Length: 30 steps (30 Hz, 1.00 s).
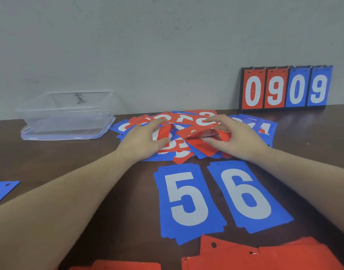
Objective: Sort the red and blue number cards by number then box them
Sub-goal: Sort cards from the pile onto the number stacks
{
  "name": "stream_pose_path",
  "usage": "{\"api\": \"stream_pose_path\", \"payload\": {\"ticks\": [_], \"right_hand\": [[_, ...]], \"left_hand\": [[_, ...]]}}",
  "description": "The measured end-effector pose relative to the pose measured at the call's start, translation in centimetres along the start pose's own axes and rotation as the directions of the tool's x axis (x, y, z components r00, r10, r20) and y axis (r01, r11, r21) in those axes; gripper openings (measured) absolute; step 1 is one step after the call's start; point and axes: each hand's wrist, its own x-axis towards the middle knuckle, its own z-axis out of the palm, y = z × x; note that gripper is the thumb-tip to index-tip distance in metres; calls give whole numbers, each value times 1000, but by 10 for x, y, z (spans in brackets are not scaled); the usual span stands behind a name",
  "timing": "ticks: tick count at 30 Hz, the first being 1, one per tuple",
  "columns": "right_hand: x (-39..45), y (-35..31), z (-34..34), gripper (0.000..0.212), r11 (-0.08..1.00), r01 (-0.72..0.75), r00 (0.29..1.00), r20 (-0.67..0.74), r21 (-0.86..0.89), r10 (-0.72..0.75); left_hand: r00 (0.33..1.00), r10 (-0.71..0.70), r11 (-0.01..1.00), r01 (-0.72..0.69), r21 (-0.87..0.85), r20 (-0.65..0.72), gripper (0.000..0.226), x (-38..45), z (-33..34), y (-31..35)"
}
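Observation:
A mixed heap of red and blue number cards (188, 119) lies in the middle of the dark table. My left hand (145, 139) pinches the bent edge of a red card (164, 132) in the heap between thumb and fingers. My right hand (235, 139) grips a folded-up red card (202, 134), thumb under it and fingers over it. In front of the heap lie a blue 5 card (188, 201) and a blue 6 card (247, 195), face up, side by side. Red cards (264, 256) lie at the near edge. A clear plastic box (69, 112) stands at the back left.
The box sits on its lid (60, 136). A flip scoreboard (284, 88) showing 0 9 0 9 leans on the wall at the back right. A blue card (1, 191) lies at the left edge. More red cards (126, 265) lie at the bottom.

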Motion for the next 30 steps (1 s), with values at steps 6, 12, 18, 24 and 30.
{"api": "stream_pose_path", "payload": {"ticks": [6, 12, 18, 24, 30], "right_hand": [[-4, 0, -1, 18, 998, -26, 993, -111, 66, 33], [-7, -3, -13, 14, 978, 201, 943, -260, -61, -210], [-37, -37, -38, 22, 974, -81, 990, -97, 212, 103], [-72, -72, -59, 25, 853, -162, 956, -134, 495, 260], [-105, -106, -80, 45, 630, -173, 944, -55, 757, 325]], "left_hand": [[976, 143, 989, -146, -6, -166, 61, -17, -9, 17], [981, 56, 985, -84, -151, -184, 71, -24, -23, 25], [969, 72, 959, -133, -250, -238, 69, -52, -37, 44], [974, 58, 929, -133, -346, -219, 90, -87, -59, 69], [984, -16, 841, -82, -535, -176, 103, -131, -86, 86]]}}
